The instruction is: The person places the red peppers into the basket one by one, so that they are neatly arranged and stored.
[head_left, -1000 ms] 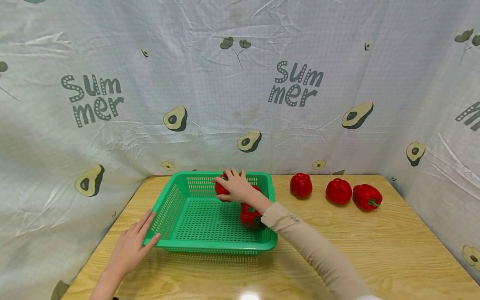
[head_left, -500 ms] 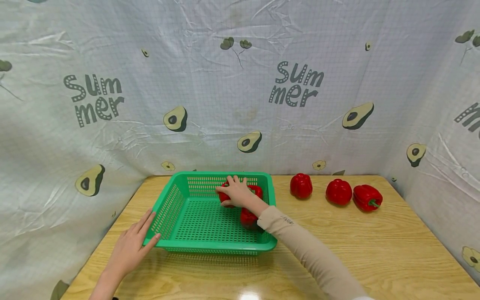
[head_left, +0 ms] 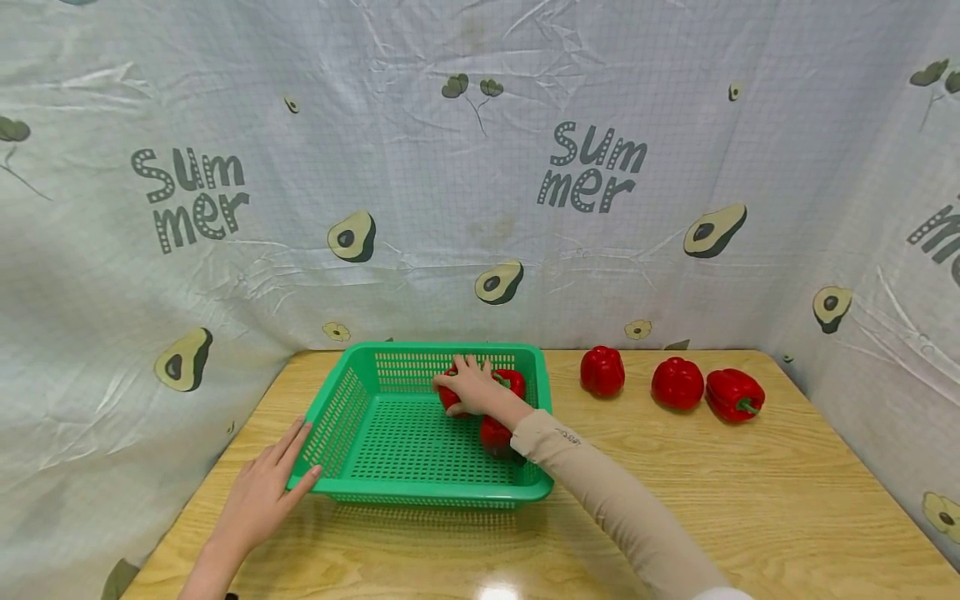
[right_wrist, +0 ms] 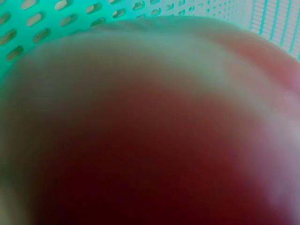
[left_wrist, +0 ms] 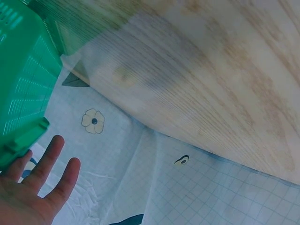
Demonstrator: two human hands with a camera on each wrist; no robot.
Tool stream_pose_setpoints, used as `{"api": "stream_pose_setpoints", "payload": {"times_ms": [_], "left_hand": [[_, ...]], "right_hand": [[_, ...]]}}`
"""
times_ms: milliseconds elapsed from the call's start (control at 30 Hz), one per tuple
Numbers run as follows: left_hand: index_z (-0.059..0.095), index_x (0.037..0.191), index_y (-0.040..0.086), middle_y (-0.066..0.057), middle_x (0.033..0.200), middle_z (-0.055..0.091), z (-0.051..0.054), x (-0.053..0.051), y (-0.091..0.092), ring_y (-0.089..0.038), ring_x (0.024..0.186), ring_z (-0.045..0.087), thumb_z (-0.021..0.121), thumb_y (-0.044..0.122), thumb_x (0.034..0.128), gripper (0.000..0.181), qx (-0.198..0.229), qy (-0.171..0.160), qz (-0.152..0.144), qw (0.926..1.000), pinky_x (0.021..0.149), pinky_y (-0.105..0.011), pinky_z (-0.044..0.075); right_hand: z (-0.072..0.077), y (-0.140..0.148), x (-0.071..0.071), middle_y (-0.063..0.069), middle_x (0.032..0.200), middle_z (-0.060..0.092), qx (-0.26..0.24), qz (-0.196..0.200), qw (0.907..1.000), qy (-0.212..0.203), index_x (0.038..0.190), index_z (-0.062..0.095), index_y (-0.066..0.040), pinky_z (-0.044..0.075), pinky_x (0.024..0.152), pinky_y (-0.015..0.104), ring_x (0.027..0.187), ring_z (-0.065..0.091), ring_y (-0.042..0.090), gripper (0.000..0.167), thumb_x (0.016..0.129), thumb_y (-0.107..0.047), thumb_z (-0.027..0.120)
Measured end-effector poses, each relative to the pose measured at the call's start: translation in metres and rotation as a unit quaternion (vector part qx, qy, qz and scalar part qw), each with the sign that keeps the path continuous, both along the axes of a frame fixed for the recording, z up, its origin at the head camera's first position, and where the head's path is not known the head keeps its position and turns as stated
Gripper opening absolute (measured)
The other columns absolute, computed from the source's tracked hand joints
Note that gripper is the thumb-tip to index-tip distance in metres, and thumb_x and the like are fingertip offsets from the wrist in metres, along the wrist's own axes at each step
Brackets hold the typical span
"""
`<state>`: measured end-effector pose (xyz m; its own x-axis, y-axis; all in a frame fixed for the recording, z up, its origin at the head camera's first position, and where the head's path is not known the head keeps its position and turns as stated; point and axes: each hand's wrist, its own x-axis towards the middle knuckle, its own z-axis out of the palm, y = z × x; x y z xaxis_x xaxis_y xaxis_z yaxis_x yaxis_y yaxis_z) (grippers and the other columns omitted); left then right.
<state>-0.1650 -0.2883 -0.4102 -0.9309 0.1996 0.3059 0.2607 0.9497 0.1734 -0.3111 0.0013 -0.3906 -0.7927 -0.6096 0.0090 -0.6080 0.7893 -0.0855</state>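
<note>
A red bell pepper (head_left: 451,403) stands on the floor of the green plastic basket (head_left: 420,490), towards its back right. My right hand (head_left: 480,392) grips it from above, thumb at its near side. Two more red bell peppers lie beside it: one at the back right (head_left: 513,382), one in front (head_left: 494,437), partly covered by my wrist. Blurred red skin of a pepper (right_wrist: 154,154) fills the right wrist view. At the basket's left rim rests my left hand (head_left: 258,493), fingers straight; the left wrist view shows its spread fingers (left_wrist: 63,185) next to the basket's outer wall.
To the right of the basket, three more red bell peppers stand along the back of the wooden table (head_left: 675,492): one nearer (head_left: 602,372), then two side by side (head_left: 677,384). A printed white cloth (head_left: 450,183) hangs behind and at both sides.
My right hand has lowered the pepper to the basket floor, shifting slightly right and nearer. The back-right pepper shows more from behind the hand. The left hand stays on the rim.
</note>
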Motion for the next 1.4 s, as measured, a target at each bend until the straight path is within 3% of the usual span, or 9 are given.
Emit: {"api": "stream_pose_setpoints", "payload": {"times_ms": [367,867,1400], "left_hand": [[0.028,0.141,0.006,-0.017,0.143,0.031,0.001,-0.002,0.001,-0.044,0.113,0.046,0.049,0.038,0.0894,0.064,-0.002,-0.004,-0.001,1.0000,0.083,-0.062,0.037],[0.029,0.140,0.005,-0.018,0.141,0.033,-0.001,-0.004,0.000,-0.044,0.112,0.046,0.050,0.037,0.0892,0.064,-0.004,0.006,-0.003,1.0000,0.082,-0.062,0.038],[0.030,0.140,0.006,-0.017,0.141,0.034,-0.004,-0.003,-0.002,-0.043,0.108,0.049,0.051,0.036,0.0886,0.063,-0.003,0.018,-0.004,0.9998,0.077,-0.058,0.041]], "right_hand": [[0.000,0.004,0.002,0.018,0.144,0.024,0.012,-0.025,0.9990,-0.036,0.128,0.045,-0.031,0.026,0.102,0.056,0.133,0.023,0.036,0.047,0.085,-0.023,0.060],[0.000,0.003,0.001,0.011,0.138,0.036,0.083,-0.061,0.9946,0.013,0.137,0.030,-0.039,0.023,0.104,0.056,0.129,0.031,0.034,0.056,0.087,-0.038,0.054],[0.013,0.004,0.007,0.009,0.135,0.040,0.084,-0.055,0.9947,0.023,0.137,0.031,-0.040,0.027,0.100,0.053,0.121,0.037,0.027,0.057,0.085,-0.041,0.055]]}}
